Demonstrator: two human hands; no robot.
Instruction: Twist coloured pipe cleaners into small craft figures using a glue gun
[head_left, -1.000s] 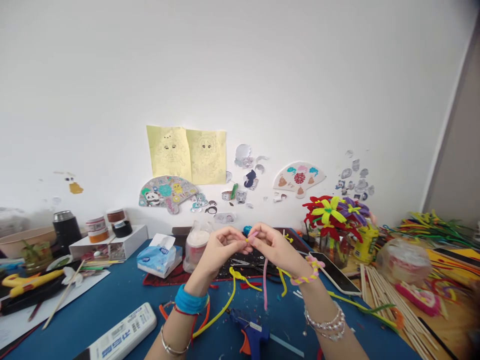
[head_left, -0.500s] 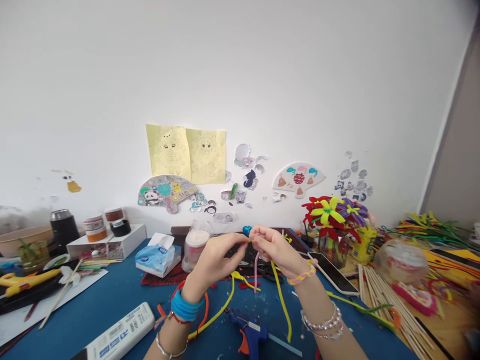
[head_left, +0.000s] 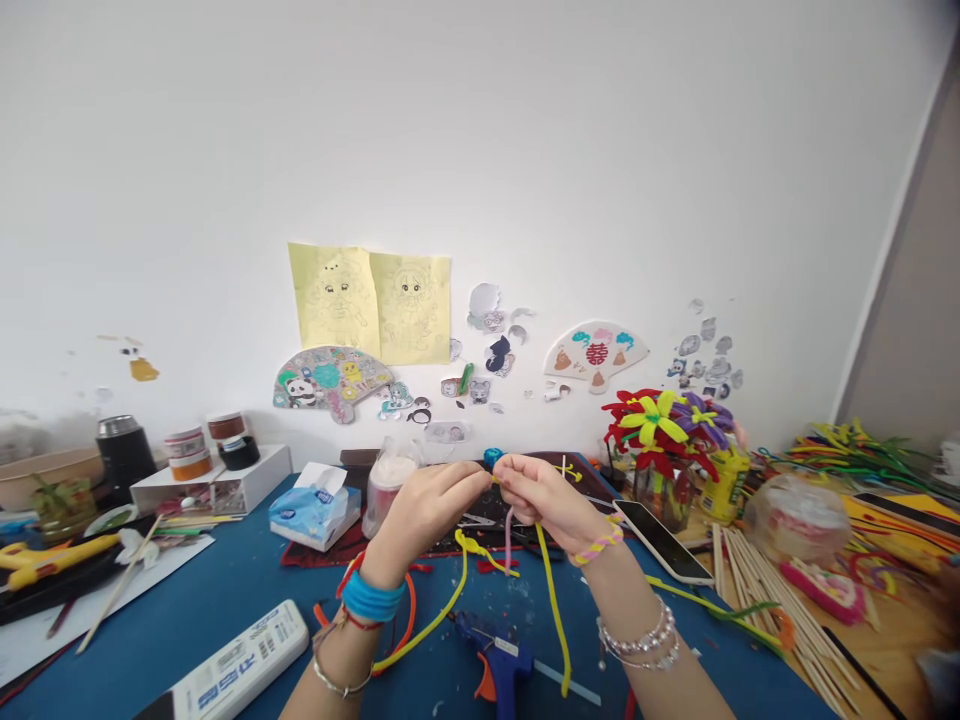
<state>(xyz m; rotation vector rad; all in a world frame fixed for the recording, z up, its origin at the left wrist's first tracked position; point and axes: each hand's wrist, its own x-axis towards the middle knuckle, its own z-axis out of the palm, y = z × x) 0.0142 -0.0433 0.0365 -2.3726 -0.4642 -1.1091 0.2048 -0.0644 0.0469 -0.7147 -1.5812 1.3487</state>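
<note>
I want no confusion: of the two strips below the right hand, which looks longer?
The yellow strip under the right hand; it reaches much lower in view than the pink strip.

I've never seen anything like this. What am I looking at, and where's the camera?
There's no machine: these are a person's bare left hand and right hand, filmed by one camera worn on the head, looking forward and down. The right hand holds a pink pipe cleaner and a yellow pipe cleaner, both hanging below it. The left hand meets it; what that one pinches is too small to tell. On the blue tabletop lies a blue glue gun. Farther back are a tissue pack and bright flowers.
</note>
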